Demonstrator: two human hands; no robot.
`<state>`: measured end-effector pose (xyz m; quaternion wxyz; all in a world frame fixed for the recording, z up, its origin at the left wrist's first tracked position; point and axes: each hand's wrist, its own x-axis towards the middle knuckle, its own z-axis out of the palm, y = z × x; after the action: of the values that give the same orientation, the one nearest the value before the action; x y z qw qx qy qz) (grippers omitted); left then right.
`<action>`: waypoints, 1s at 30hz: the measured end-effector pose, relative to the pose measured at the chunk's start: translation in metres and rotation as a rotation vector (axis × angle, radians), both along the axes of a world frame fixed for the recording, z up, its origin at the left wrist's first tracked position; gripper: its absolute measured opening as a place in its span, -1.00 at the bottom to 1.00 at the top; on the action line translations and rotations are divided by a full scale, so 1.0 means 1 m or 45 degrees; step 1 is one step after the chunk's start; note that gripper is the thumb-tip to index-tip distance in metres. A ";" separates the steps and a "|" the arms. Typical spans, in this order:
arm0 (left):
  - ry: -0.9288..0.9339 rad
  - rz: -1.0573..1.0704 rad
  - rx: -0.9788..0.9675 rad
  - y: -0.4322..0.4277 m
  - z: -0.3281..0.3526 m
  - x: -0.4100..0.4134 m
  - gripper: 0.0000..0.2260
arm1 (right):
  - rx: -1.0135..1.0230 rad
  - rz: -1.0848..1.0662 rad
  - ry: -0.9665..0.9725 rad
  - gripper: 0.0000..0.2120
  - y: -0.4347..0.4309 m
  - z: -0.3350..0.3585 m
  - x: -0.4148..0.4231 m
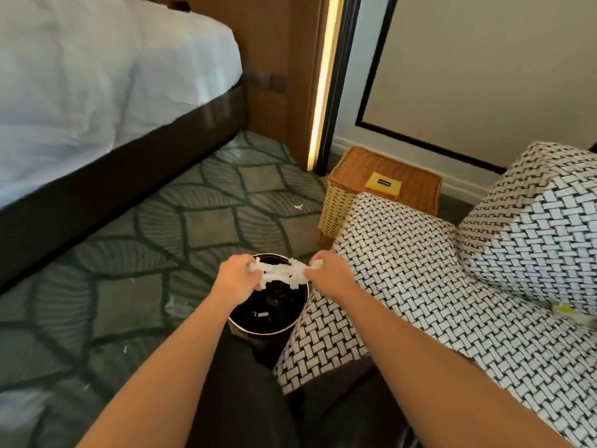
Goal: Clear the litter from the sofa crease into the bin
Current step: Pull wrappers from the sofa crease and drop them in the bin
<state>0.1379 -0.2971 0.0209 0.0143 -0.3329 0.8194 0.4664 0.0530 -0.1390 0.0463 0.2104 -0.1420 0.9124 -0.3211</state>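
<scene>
A round dark bin (245, 328) stands on the carpet beside the sofa's armrest, with scraps lying inside it. Directly above its mouth, my left hand (237, 275) and my right hand (329, 272) each grip one end of a bunch of white shredded paper litter (281, 273), stretched between them. The black-and-white woven sofa (420, 286) fills the right side. A yellowish scrap (563, 309) lies in its crease at the far right.
A wicker basket (352, 176) with a yellow card (382, 184) on its lid stands behind the armrest. A bed (97, 92) with white bedding takes the left. Small white scraps (298, 206) dot the patterned carpet (200, 202).
</scene>
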 end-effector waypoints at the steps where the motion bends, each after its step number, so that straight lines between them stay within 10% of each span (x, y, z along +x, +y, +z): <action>1: -0.015 0.036 0.022 -0.006 -0.008 0.004 -0.81 | -0.007 0.009 -0.022 -0.75 -0.012 -0.007 0.001; 17: -0.173 -0.146 0.040 -0.035 -0.067 -0.021 -0.64 | 0.216 0.150 -0.083 -0.63 -0.066 -0.080 -0.015; 30: -0.089 -0.665 0.020 0.040 0.041 -0.042 -0.74 | 0.289 0.244 0.209 -0.66 0.070 -0.006 -0.040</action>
<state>0.0962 -0.2571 0.0621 0.1649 -0.1260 0.8730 0.4414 0.0131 -0.0695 0.0399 0.1795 -0.2293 0.9392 -0.1820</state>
